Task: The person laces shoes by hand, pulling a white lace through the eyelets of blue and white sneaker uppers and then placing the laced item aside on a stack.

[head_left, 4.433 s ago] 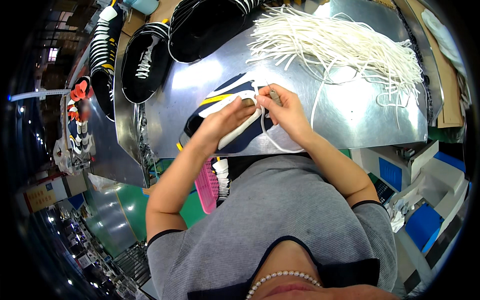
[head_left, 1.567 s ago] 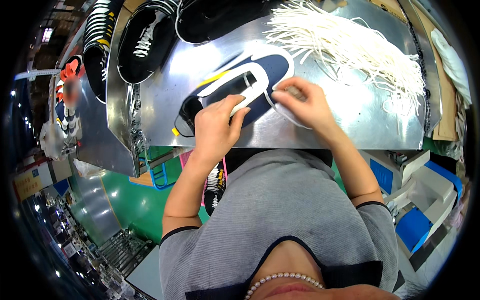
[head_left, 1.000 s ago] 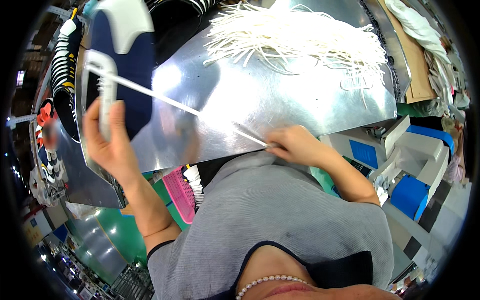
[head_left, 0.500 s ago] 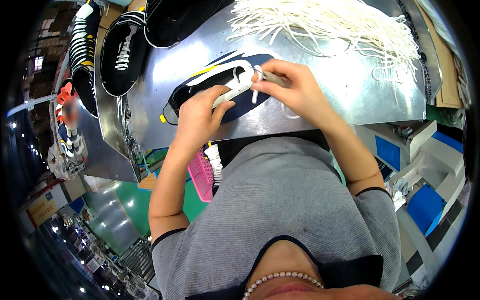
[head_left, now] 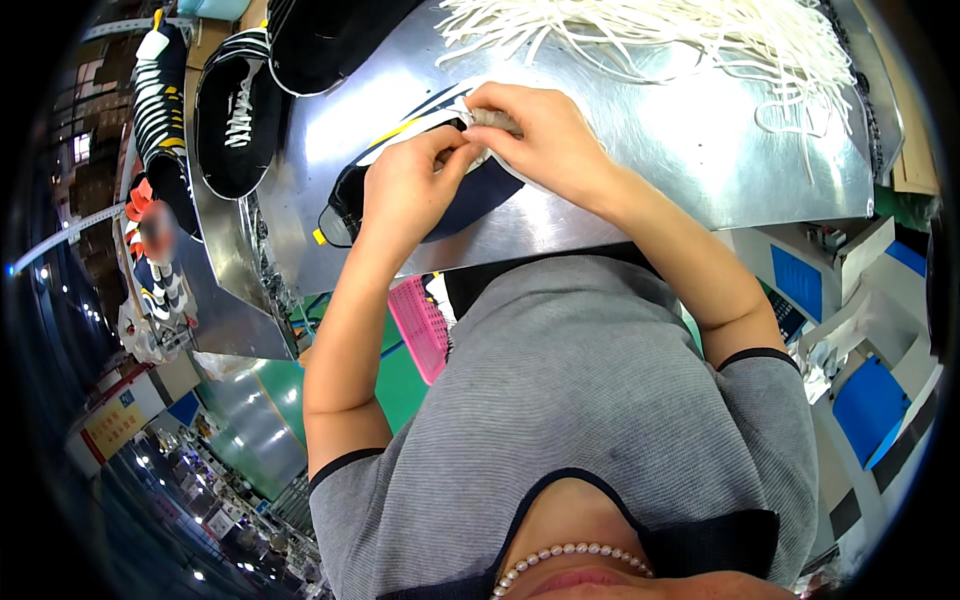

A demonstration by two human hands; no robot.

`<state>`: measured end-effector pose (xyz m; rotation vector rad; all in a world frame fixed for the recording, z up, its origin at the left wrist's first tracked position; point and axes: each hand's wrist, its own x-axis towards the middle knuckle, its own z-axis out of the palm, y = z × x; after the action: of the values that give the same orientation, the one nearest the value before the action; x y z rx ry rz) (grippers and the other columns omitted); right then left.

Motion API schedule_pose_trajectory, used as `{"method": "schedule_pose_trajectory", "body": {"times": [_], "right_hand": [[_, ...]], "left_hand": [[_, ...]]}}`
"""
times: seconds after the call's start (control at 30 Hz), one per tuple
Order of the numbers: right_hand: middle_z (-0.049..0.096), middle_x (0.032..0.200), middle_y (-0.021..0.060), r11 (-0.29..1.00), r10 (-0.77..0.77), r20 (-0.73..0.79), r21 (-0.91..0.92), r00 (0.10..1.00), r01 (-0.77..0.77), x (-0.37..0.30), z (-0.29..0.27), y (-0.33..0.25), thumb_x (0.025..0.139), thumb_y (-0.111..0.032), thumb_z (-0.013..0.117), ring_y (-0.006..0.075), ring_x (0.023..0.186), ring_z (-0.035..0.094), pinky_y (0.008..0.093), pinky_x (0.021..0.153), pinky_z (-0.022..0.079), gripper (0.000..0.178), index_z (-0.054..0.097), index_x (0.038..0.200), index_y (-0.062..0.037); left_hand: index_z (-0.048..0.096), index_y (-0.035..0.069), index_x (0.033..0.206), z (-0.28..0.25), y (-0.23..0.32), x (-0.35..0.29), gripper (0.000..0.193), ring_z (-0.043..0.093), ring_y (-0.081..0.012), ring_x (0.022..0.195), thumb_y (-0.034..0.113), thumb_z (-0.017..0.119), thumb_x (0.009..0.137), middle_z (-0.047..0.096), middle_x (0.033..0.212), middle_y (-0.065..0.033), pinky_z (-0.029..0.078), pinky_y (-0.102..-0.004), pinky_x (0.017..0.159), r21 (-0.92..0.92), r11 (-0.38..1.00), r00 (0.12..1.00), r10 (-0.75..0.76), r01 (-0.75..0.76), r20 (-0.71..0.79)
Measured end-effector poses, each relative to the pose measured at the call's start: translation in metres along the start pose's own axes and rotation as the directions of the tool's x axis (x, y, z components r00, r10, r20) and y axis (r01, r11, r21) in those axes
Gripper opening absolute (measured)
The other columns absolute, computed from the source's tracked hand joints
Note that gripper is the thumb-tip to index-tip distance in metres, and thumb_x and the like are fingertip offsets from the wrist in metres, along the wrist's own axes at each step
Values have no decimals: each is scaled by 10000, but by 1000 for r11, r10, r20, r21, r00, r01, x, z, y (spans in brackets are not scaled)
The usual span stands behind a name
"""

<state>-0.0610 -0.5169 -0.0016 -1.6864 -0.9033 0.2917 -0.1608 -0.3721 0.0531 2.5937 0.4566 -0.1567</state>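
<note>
A navy shoe (head_left: 480, 205) with white and yellow trim lies on its side on the metal table, its heel to the left. My left hand (head_left: 410, 185) is over the shoe's opening, thumb and forefinger pinched together; what lies between them is hidden. Close against it, my right hand (head_left: 545, 135) pinches a white shoelace at the eyelet edge, mostly covered by the fingers. A greyish cover wraps one finger of that hand. The fingertips of both hands nearly meet.
The metal table (head_left: 680, 170) carries a heap of loose white laces (head_left: 680, 40) at the back right. Dark shoes stand at the back left, among them a laced black shoe (head_left: 238, 125). A pink basket (head_left: 420, 325) is below the table's front edge.
My left hand has gone from holding the shoe's eyelet edge to a pinch beside the right fingers. My right hand has moved left and slightly away, close to the left one.
</note>
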Motion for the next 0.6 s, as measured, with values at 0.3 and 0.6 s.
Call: {"method": "schedule_pose_trajectory", "body": {"times": [0.3,0.6], "right_hand": [[685,797,149,977,195,117,70,974,-204,-45,-20,-13,923,-211,652,346,777,680,420,704,522,196,580,961,-33],[681,773,155,962,250,172,-159,953,-224,-36,-23,-16,920,-199,647,368,765,675,458,680,524,188,594,938,-20]], "left_hand": [[727,76,874,5,-8,3,255,605,-207,604,328,689,880,650,672,-58,463,-332,599,-142,988,998,-53,55,17],[708,22,926,4,-10,0,173,605,-188,618,182,731,863,663,713,-91,472,-308,614,-219,976,996,-1,19,84]]}}
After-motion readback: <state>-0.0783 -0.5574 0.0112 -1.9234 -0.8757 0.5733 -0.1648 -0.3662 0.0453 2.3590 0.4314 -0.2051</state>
